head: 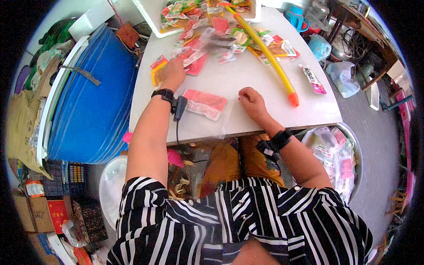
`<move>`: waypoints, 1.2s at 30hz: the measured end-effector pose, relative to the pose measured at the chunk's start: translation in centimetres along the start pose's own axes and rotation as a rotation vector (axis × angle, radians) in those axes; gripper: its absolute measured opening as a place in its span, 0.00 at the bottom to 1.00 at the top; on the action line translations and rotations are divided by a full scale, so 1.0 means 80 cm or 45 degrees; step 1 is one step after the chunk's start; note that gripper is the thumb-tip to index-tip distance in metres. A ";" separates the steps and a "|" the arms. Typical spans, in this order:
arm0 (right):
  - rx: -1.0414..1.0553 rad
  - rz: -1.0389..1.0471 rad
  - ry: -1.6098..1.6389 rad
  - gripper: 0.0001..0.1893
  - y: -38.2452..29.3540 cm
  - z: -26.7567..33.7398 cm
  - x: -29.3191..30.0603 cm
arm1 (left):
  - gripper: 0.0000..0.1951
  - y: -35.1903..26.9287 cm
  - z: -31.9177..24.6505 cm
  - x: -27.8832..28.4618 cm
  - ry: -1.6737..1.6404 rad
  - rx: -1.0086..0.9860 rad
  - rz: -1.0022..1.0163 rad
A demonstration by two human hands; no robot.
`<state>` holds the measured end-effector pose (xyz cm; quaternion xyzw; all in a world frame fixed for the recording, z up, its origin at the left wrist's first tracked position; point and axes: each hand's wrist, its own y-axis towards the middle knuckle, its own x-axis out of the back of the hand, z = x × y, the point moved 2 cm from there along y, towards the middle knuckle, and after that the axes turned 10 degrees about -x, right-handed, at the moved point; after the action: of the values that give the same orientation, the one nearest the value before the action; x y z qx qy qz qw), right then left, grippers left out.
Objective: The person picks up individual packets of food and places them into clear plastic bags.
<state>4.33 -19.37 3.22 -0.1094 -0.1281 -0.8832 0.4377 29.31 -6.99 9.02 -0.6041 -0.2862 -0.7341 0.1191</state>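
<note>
My left hand (174, 73) rests over a yellow and red snack packet (157, 73) at the table's left side; whether its fingers grip a packet is hard to see. Beside my left wrist a red and white packet (206, 103) lies flat. My right hand (251, 103) is at the front of the white table (218, 126), its fingers curled; what may be between them cannot be made out. Loose sealed packets (281, 48) are spread at the far side. Across some of them lies a yellow tube with orange ends (265, 49). A pink and white packet (312, 79) lies apart at the right.
A white foam box (150, 20) of packets stands at the back. A large blue tub (99, 96) is at the left. Below the table's right corner is a round basin (357, 159) full of packets. Plastic bags (343, 79) lie on the floor at the right.
</note>
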 end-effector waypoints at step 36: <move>-0.596 0.523 1.365 0.15 -0.066 0.029 0.082 | 0.13 -0.198 -0.161 0.083 -1.102 -0.146 -0.319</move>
<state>-3.59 -20.42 6.69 0.2339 0.3304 -0.7177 0.5666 8.92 -0.33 9.61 -0.8217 -0.3396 -0.4374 -0.1350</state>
